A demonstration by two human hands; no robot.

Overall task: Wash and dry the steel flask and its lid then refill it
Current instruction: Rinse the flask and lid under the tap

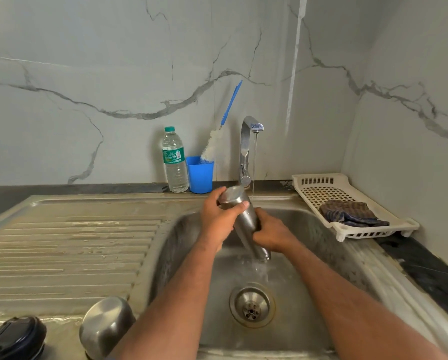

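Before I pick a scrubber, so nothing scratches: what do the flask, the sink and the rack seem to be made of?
Flask: looks like brushed steel, grey with a soft sheen.
Sink: likely stainless steel, dull and streaked, with a ribbed drainboard.
Rack: probably cream plastic, matte, a moulded grid of holes.

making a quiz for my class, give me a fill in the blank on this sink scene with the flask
1. Both hands hold the steel flask upside down, so water pours from its mouth into the ____.
2. The bottle brush stands in a ____ cup.
3. The checked cloth lies in the white ____.
4. The tap is ____.

Missing words: sink; blue; rack; running
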